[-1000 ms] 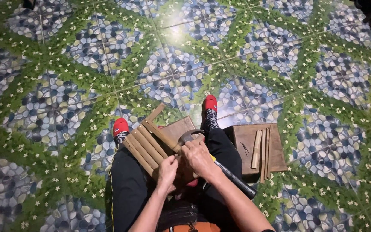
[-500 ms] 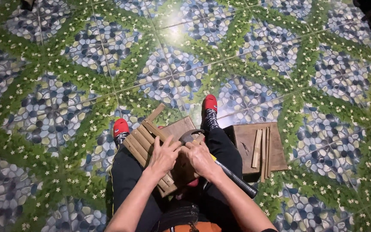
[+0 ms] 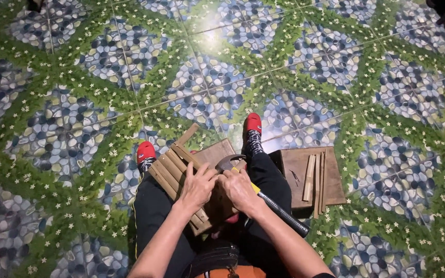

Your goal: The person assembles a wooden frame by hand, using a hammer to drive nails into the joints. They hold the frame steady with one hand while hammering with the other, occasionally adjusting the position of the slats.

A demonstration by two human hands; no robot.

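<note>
We sit on the patterned tile floor (image 3: 78, 128) with a slatted wooden panel (image 3: 178, 177) across our lap, its slats running long from upper right near the knees down toward our body, and a second board with loose strips (image 3: 312, 177) lies just to our right. Our left hand (image 3: 198, 188) lies flat on the slats, fingers spread and gripping nothing. Just beside it, our right hand (image 3: 240, 189) is curled at the claw hammer (image 3: 263, 198), whose head sits above the panel's right edge; whether it truly grips, we cannot tell.
</note>
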